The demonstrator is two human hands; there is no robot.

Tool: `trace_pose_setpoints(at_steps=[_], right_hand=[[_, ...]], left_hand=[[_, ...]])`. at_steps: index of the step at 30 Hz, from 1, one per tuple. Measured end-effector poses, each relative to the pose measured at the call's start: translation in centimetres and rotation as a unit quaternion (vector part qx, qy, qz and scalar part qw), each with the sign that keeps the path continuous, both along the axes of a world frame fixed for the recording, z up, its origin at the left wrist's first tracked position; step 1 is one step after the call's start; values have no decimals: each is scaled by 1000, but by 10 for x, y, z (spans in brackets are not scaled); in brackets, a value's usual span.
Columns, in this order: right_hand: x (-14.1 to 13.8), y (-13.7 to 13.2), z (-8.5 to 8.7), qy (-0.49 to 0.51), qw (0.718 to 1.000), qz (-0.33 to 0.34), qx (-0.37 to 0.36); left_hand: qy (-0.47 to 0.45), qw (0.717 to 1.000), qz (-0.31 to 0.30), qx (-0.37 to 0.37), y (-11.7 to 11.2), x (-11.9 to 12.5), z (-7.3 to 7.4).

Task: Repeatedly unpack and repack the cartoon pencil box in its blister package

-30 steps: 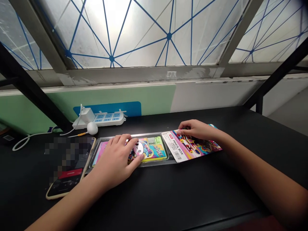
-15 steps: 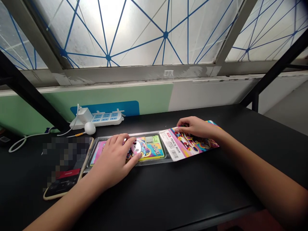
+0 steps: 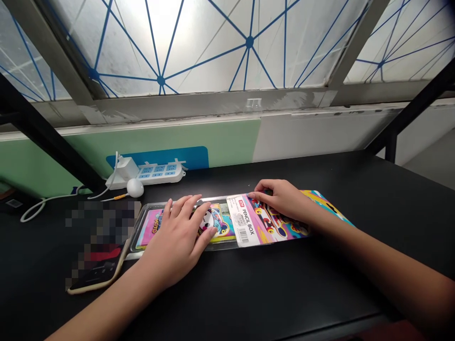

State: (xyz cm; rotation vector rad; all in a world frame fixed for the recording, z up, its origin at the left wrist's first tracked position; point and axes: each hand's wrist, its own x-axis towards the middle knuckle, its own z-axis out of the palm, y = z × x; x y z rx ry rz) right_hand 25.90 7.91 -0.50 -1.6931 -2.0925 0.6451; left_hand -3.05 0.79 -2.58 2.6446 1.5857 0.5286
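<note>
A clear plastic blister tray [image 3: 218, 246] lies on the black desk, with a colourful pencil box [image 3: 149, 228] showing inside it. My left hand [image 3: 181, 237] rests across its middle, fingers spread and pressing lightly on top. To the right, a printed backing card [image 3: 245, 222] marked "PENCIL BOX" overlaps the tray's right end. My right hand [image 3: 280, 201] is closed on this card near its far edge, thumb and fingertips together at its upper left. My right wrist and forearm hide part of the card's print.
A phone [image 3: 99, 274], partly blurred out, sits left of the tray. Behind it are a white power strip [image 3: 159, 173] with a plugged-in adapter [image 3: 127, 169], a round white object [image 3: 135, 188] and a cable. Black slanted posts stand at both sides, below the window.
The backing card has slid left over the tray, covering more of the pencil box, and my right hand moved with it. My left hand stays on the tray.
</note>
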Motion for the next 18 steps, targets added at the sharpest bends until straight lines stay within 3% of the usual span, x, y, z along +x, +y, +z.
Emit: trace_pose_setpoints(at_steps=[6,11,15,18], right_hand=[[-14,-7,-9,26,999,25,-1],[4,7,-2,12,997,40,-66],[33,23,8,5,992,84,-98],[52,31,13,5,980,127,-151]], left_hand=[[-115,992,-30,-42,-16,9,12],[-248,968,-47,-12,-20,5,22],[-337,941,17,30,0,-11,24],[-406,908,98,34,20,-22,15]])
